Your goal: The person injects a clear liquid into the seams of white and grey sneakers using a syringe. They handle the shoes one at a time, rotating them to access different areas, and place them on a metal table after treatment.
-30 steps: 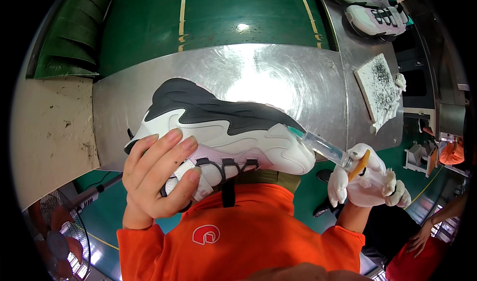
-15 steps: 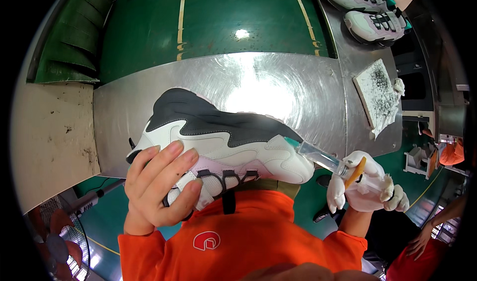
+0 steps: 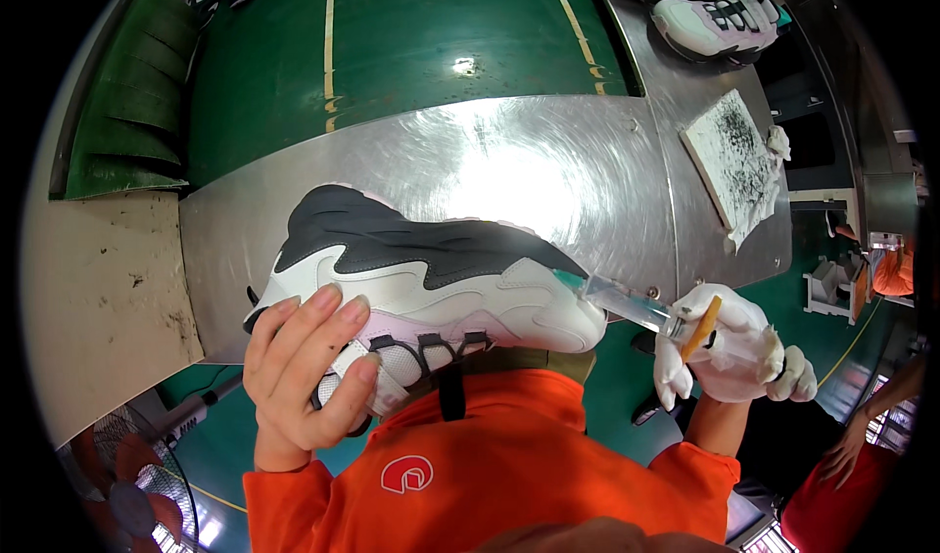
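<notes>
A white, black and lilac sneaker [image 3: 460, 294] lies on its side across the near edge of the metal table, black sole facing away from me and toe to the right. My left hand [image 3: 308, 367], bare, is closed around its upper near the ankle and laces. In a white glove, my right hand [image 3: 729, 347] is closed on a clear syringe [image 3: 634, 305] with an orange-yellow finger flange [image 3: 702, 329]. The syringe's green tip [image 3: 568, 278] is at the seam between sole and upper near the toe. Whether it touches the seam I cannot tell.
Beyond the metal table [image 3: 382, 161] runs a green conveyor belt [image 3: 421, 44]. To the right lies a white block [image 3: 729, 161] with black smudges. More sneakers [image 3: 715, 24] stand at the far right. A fan [image 3: 127, 494] is at lower left; another person's hand [image 3: 847, 450] is at lower right.
The view has shifted a little, so table and shoe sit further left. My right hand has moved slightly right relative to the shoe. Both grips are the same.
</notes>
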